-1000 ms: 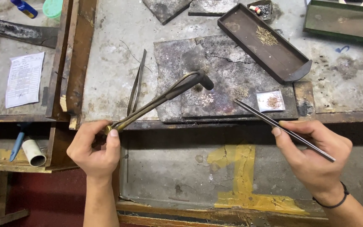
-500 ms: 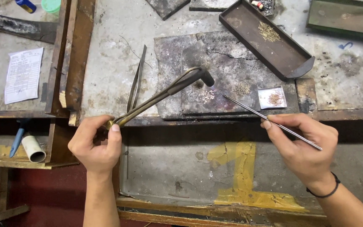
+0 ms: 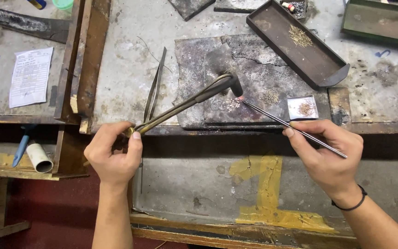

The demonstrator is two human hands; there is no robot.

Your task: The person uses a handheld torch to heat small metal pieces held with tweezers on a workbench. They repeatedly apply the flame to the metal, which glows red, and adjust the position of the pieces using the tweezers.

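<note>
White printed paper slip (image 3: 30,76) (rectangular) on the left bench

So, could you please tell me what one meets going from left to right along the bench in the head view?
Printed paper sheet → spare tweezers lying on the bench → bent-nozzle torch in the left hand → thin tweezers in the right hand → long dark tray → green box.

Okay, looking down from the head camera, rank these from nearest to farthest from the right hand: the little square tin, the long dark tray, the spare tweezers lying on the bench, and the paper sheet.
From the right hand:
1. Small square tin, just above the hand at the bench edge.
2. Long dark tray, farther up the bench, slanting.
3. Spare tweezers, across on the left, past the cracked slab.
4. Paper sheet, far left.
</note>
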